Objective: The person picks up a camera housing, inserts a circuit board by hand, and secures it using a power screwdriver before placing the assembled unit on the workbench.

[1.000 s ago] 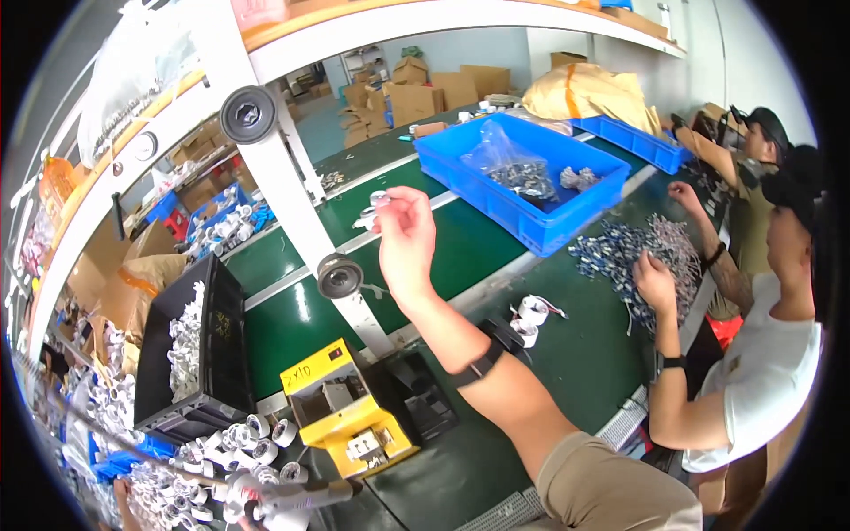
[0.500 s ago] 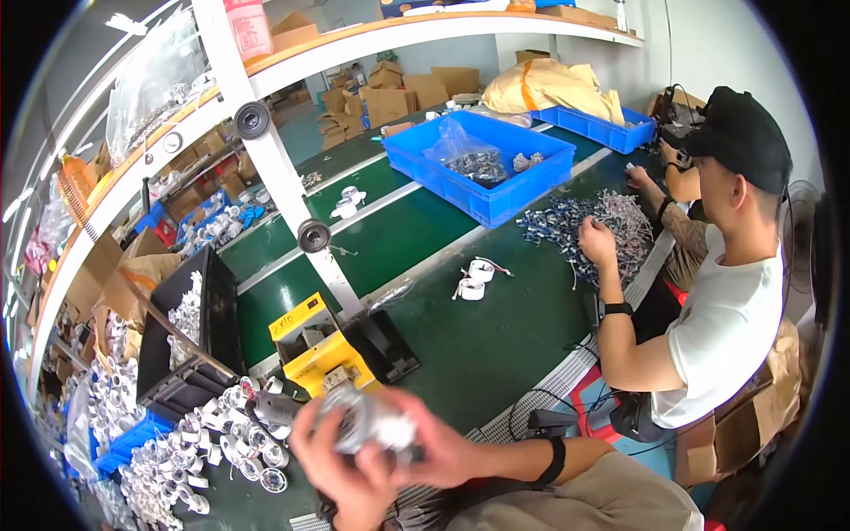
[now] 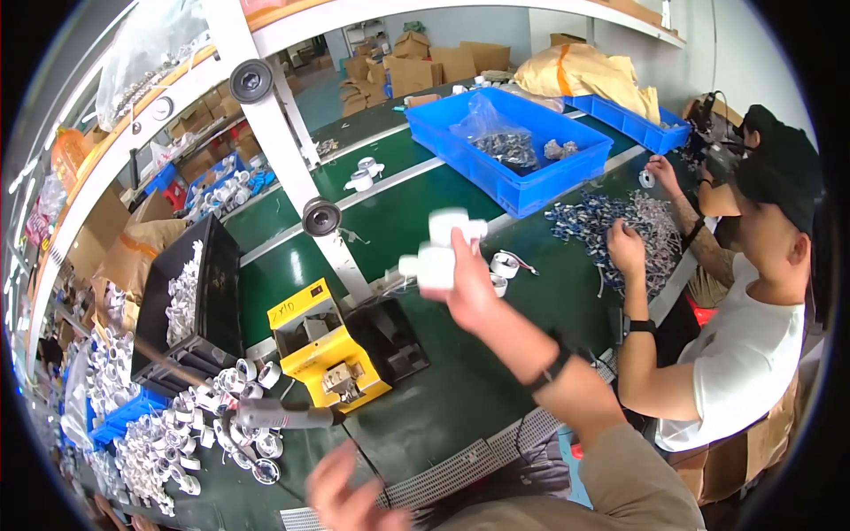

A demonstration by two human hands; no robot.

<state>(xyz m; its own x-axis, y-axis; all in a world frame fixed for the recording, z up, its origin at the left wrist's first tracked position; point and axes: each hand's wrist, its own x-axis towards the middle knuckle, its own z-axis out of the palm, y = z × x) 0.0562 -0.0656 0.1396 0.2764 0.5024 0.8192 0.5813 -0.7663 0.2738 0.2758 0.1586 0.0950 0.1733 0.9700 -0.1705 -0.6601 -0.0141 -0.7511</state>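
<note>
My right hand (image 3: 465, 283) is closed round a pair of white round lamp housings (image 3: 436, 265), held above the green work surface and blurred by motion. Behind that hand, two white rings (image 3: 504, 264) with thin wires sit on the surface. At the lower edge, my left hand (image 3: 350, 496) is smeared by motion, with fingers apart and nothing visible in it. Closest to it is a grey electric screwdriver (image 3: 285, 413) with a black cord, in front of a heap of white round housings (image 3: 164, 460).
A yellow machine (image 3: 329, 345) stands beside a black bin (image 3: 390, 336). On the left is a black crate (image 3: 228, 292) of white parts. A blue tray (image 3: 522, 190) lies farther back. At right, a co-worker (image 3: 744, 354) handles a pile of wired parts (image 3: 611, 234). A white post (image 3: 283, 150) rises mid-table.
My hands, together before around the parts, have separated. The right has moved forward and right with the white housings; the left has let go and dropped toward the lower edge. The view has shifted.
</note>
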